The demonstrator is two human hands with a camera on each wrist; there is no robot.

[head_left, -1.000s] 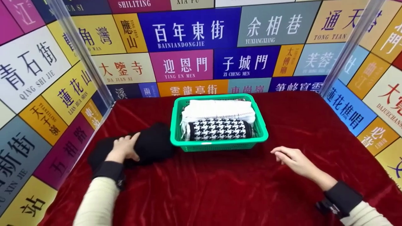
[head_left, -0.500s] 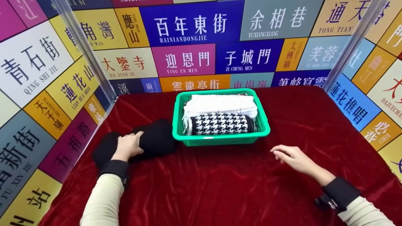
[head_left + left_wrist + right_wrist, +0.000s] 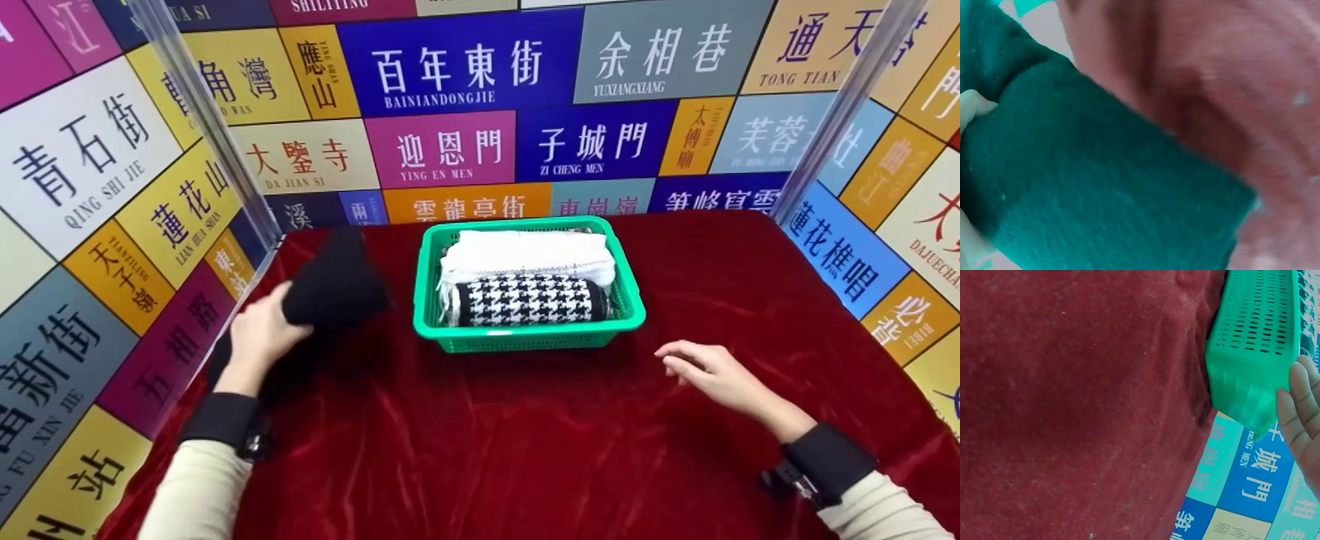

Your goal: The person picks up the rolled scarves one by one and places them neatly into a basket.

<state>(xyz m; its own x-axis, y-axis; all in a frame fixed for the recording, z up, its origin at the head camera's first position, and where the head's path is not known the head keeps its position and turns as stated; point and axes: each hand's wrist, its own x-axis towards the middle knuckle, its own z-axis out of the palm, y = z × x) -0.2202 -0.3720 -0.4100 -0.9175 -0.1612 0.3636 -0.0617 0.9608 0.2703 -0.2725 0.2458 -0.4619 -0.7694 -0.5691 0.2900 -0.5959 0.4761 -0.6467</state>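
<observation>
My left hand (image 3: 262, 330) grips a bundle of black fabric (image 3: 337, 281) at the table's left side. Its far end is tipped up, and a darker part lies behind the wrist. In the left wrist view the thick, soft fabric (image 3: 1100, 169) looks dark teal and is bent at a crease, with a thumb or finger (image 3: 974, 107) pressing into it. My right hand (image 3: 712, 375) holds nothing, its fingers loosely bent, to the right of a green plastic basket (image 3: 529, 331). Inside the basket lie a rolled houndstooth cloth (image 3: 529, 300) and a folded white cloth (image 3: 525, 253) behind it.
Dark red velvet (image 3: 517, 442) covers the table, slightly wrinkled. Walls with colourful street-name panels (image 3: 461, 60) enclose the back and sides. Clear corner posts (image 3: 217, 127) stand at the back left and back right.
My left hand has moved left and tilted, lifting the black fabric's end up and away from the basket. Earlier the fabric lay flat beside the basket. My right hand has barely moved.
</observation>
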